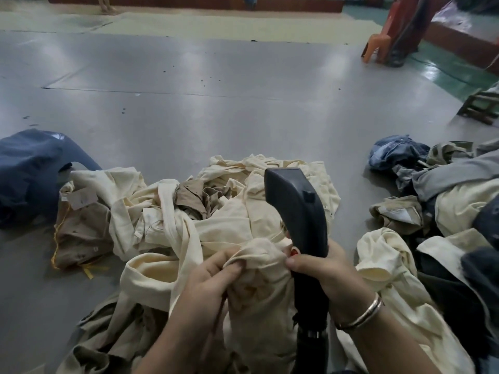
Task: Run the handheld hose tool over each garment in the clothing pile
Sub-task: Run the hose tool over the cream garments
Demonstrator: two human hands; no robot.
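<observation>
A dark blue garment [29, 171] lies at far left on the grey floor [189, 103]. Beside it, the cream clothing pile [167, 211] occupies the centre foreground. The left hand [208, 276] pinches a bunched cream garment [259, 255] atop the pile. The right hand [324, 268], with a metal bangle [364, 314] on its wrist, grips the handle of the dark handheld hose tool [297, 203], which is upright and touching that garment. A mixed heap of garments [432, 198] lies at right
</observation>
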